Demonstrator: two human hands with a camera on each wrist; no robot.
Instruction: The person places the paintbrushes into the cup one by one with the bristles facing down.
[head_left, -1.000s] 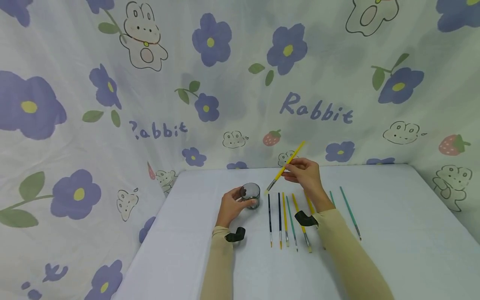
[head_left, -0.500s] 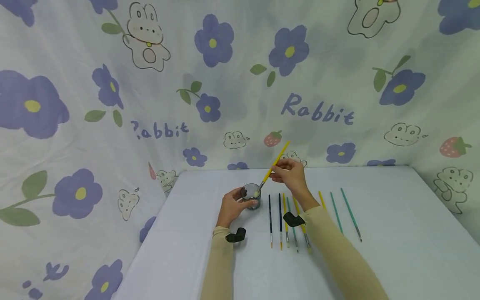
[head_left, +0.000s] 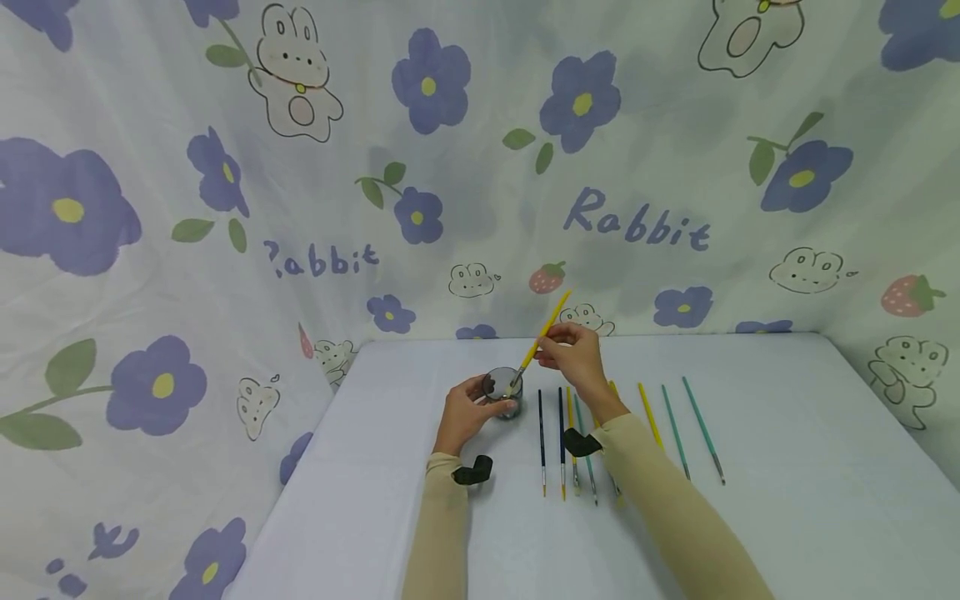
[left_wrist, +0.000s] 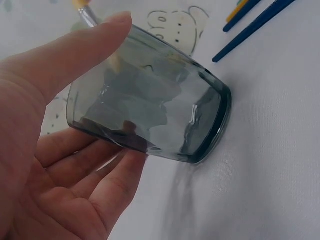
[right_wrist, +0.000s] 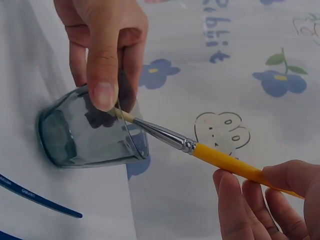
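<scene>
Around a smoky, see-through glass cup (head_left: 513, 403) curl the thumb and fingers of my left hand (head_left: 461, 417). In the left wrist view the glass (left_wrist: 160, 110) sits tilted in the frame, the thumb on its near side and fingers on the far side. My right hand (head_left: 581, 362) pinches a yellow paintbrush (head_left: 557, 312) by its handle, bristles down. In the right wrist view the bristles of this paintbrush (right_wrist: 215, 157) are inside the mouth of the glass, its metal ferrule crossing the rim. Whether the bristles touch the glass wall, I cannot tell.
Several paintbrushes lie in a row right of the glass, among them a dark blue one (head_left: 542, 442), a yellow one (head_left: 649, 412) and a teal one (head_left: 703, 429). The right forearm covers some. Behind the white table (head_left: 360, 467) hangs a flowered curtain (head_left: 480, 167).
My right hand has moved left and slightly down, bringing the paintbrush's bristle end from beside the glass into its mouth. The left hand and the glass have stayed in place.
</scene>
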